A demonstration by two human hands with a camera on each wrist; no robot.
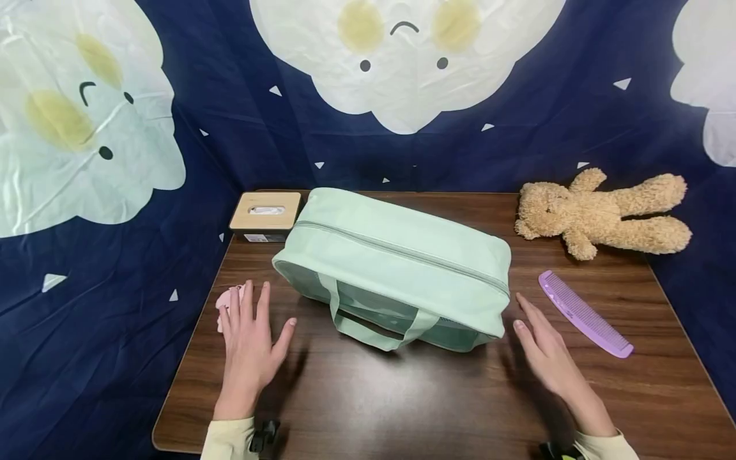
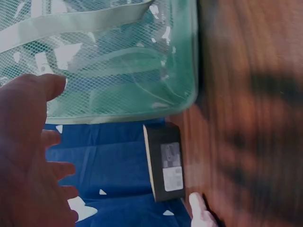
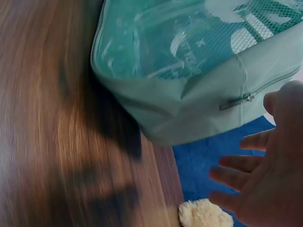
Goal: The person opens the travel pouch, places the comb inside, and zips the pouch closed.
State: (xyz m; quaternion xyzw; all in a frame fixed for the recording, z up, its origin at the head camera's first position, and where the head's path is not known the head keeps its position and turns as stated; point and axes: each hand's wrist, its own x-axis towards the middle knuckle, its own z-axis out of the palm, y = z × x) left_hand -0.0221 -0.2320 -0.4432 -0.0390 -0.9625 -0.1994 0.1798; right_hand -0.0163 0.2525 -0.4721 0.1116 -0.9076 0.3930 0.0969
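Note:
A mint-green zippered bag (image 1: 397,249) stands slightly askew mid-table, its clear mesh-lined side facing me and a fabric handle (image 1: 368,335) drooping in front. To its left, my left hand (image 1: 247,345) hovers with fingers spread, partly covering a small pink item (image 1: 230,297) whose kind I cannot tell. My right hand (image 1: 549,354) is by the bag's right end, fingers extended, holding nothing. In the right wrist view, the zipper pull (image 3: 248,98) shows on the bag's end. Neither hand clearly touches the bag.
A tissue box (image 1: 266,214) with a wooden lid sits behind the bag at left. At the right lie a purple comb (image 1: 586,313) and a tan teddy bear (image 1: 598,211). Navy cloth (image 1: 230,128) with cloud prints hangs behind the brown wooden table (image 1: 368,402).

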